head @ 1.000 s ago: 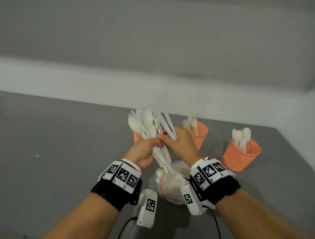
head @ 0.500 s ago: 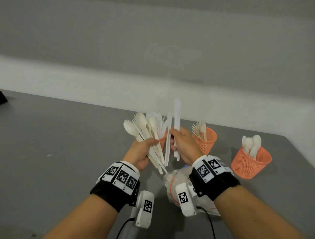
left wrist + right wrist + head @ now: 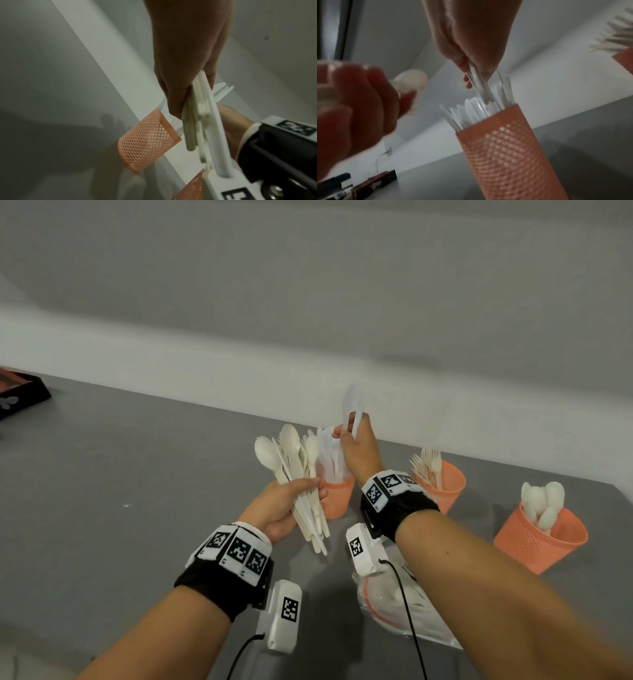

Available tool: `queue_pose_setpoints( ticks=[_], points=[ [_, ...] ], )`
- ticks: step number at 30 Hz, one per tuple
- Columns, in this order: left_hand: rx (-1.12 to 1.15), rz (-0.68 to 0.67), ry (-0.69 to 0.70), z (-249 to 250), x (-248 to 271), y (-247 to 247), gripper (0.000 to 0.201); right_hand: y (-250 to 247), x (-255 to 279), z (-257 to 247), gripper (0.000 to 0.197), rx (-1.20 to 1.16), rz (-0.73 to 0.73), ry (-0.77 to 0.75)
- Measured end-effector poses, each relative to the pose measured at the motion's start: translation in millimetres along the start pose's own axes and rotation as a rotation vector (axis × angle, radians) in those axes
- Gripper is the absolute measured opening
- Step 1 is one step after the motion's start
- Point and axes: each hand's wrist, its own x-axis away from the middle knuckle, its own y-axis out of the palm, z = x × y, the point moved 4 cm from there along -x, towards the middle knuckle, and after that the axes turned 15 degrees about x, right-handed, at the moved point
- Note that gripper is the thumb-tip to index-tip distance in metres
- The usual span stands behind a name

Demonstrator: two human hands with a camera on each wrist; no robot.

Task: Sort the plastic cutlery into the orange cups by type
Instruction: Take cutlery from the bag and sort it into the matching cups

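My left hand (image 3: 291,501) grips a bundle of cream spoons and forks (image 3: 294,463), their handles (image 3: 199,121) sticking out below my fist. My right hand (image 3: 356,440) pinches white knives (image 3: 354,409) just above the left orange cup (image 3: 337,498), which holds several white knives (image 3: 481,109). In the right wrist view my fingertips (image 3: 467,67) hold the knives (image 3: 479,83) over that cup (image 3: 505,148). A middle orange cup (image 3: 445,487) holds forks. The right orange cup (image 3: 537,539) holds white spoons.
A clear plastic bag (image 3: 394,601) with more white cutlery lies on the grey table (image 3: 137,474) under my right forearm. A dark box (image 3: 20,392) sits at the far left edge. A white wall runs behind the cups.
My right hand pulled the white knives out of the bundle and moved up and right, over the left cup. My left hand kept the spoons and forks.
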Motion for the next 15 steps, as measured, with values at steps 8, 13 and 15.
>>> queue_pose_setpoints(
  ticks=[8, 13, 15],
  points=[
    [0.001, -0.052, 0.059, 15, -1, -5, 0.015, 2, 13, -25, 0.051, 0.161, 0.152, -0.294],
    [-0.083, -0.127, 0.135, 9, -1, 12, 0.046, 14, 46, -48, 0.022, 0.245, -0.296, -0.323],
    [-0.111, -0.167, 0.112, 6, -2, 14, 0.044, 16, 46, -44, 0.014, 0.296, -0.355, -0.290]
  ],
)
